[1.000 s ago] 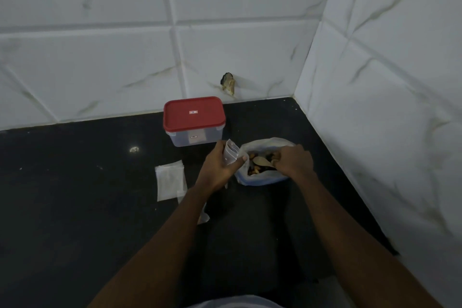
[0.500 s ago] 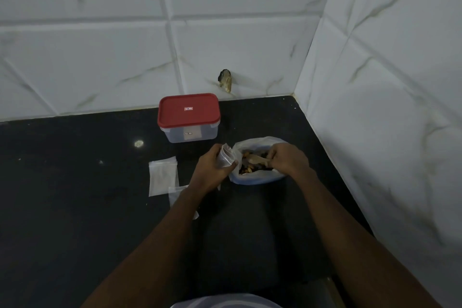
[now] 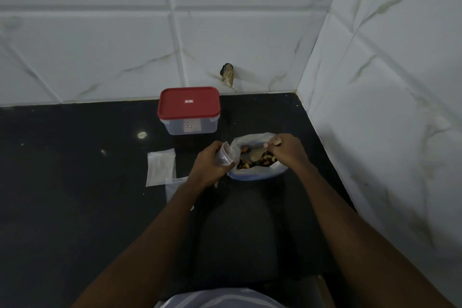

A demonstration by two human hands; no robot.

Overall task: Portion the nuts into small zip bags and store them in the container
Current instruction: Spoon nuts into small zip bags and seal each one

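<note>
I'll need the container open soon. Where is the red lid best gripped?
Likely at the red lid's overhanging rim on its two short ends, coming from above: it lies flat and shut on the clear container, with bare counter either side.

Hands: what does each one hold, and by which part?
The left hand holds a small zip bag around its body, below the mouth. The right hand holds a spoon by its handle.

A black countertop (image 3: 75, 207) spreads below and left of the fingers, white marbled wall tiles (image 3: 100, 45) rise beyond and right of them, with a chipped hole (image 3: 227, 74) in the tile well beyond the fingertips.
</note>
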